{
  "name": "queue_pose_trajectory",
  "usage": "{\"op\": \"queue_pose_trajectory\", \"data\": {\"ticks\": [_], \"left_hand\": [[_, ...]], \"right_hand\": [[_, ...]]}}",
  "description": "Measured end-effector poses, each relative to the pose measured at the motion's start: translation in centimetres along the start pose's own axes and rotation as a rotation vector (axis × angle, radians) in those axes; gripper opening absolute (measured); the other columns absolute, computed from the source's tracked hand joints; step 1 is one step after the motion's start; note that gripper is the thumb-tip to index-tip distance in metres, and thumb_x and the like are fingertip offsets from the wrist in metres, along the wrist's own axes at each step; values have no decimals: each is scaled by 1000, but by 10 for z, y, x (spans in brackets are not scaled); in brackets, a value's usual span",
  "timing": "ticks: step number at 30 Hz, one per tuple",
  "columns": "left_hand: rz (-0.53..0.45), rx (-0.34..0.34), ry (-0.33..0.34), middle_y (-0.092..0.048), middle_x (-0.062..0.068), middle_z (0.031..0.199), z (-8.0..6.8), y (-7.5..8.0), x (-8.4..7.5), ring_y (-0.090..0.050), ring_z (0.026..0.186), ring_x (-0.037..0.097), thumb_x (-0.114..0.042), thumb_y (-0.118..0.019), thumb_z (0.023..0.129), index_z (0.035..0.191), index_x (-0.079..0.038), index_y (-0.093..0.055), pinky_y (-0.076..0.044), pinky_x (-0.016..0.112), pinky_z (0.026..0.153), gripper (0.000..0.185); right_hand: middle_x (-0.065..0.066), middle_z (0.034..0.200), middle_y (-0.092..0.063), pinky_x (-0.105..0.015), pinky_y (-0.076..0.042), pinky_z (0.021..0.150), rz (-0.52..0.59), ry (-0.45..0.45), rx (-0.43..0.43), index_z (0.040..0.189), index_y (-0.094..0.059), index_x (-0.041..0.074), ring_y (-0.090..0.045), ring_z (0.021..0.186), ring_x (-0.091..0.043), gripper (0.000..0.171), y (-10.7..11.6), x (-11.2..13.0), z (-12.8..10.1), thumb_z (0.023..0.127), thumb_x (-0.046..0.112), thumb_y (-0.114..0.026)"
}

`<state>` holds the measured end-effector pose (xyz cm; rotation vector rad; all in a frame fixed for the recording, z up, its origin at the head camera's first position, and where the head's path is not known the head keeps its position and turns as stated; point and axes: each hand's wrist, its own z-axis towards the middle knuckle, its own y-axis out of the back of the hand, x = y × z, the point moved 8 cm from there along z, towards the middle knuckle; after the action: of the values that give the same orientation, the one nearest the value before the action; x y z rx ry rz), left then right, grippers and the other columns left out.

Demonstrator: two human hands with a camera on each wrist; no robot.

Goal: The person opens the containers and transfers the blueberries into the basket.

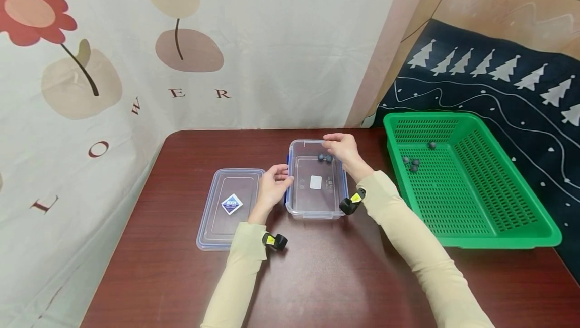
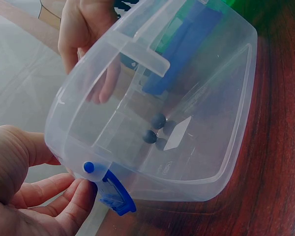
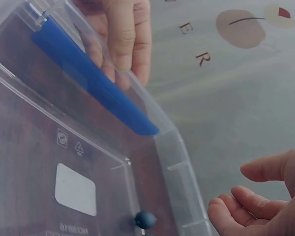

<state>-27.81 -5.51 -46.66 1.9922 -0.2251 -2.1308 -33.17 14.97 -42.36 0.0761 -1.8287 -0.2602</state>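
A clear plastic container (image 1: 315, 199) with blue latches stands uncovered on the table. Two small dark blue balls, like blueberries (image 2: 158, 121), lie inside near its far end. My left hand (image 1: 273, 187) holds the container's left side by the rim, thumb and fingers beside the blue latch (image 2: 119, 191). Over the far right corner is my right hand (image 1: 343, 149); its thumb and fingers stand apart with nothing between them in the right wrist view. The clear lid (image 1: 213, 224), bearing a diamond-shaped label, lies flat left of the container, partly behind the left hand.
A green perforated basket (image 1: 512, 242) takes up the table's right side, holding several more dark blue balls (image 1: 414, 165) toward its far left. Behind the reddish-brown table (image 1: 181, 292) hangs a printed curtain (image 1: 281, 41).
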Motion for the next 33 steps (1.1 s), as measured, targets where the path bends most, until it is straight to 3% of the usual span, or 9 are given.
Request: {"op": "queue_pose_trajectory", "data": {"ticks": [10,17,28,33], "left_hand": [[-25,-10,-31,-64,24,95,1,0,-1,-63,86,33,5,-64,79,107,11,-61,-56,34,75,29],[-34,-9,-27,-64,23,94,-1,-1,0,-62,85,31,4,-64,79,107,11,-61,-56,33,74,29],[-41,-8,-16,-64,23,95,-1,0,0,-62,86,32,5,-64,79,108,11,-61,-56,35,76,29],[-43,-7,-19,-63,24,95,-1,0,0,-62,86,32,5,-64,79,108,11,-60,-56,34,76,30]], "right_hand": [[-16,120,-60,-38,-45,93,-82,-60,-25,115,-63,-1,-56,104,-29,31,-17,-19,12,87,11,-62],[-17,122,-58,-39,-46,94,-204,-40,-5,113,-63,-4,-54,111,-28,31,-26,-25,13,85,9,-63],[-16,122,-59,-39,-50,87,-300,-48,-18,112,-65,-2,-58,104,-29,29,-25,-29,16,85,7,-63],[-17,115,-62,-31,-51,80,-373,-23,-24,107,-67,-4,-59,98,-25,25,-27,-28,19,83,5,-64]]}}
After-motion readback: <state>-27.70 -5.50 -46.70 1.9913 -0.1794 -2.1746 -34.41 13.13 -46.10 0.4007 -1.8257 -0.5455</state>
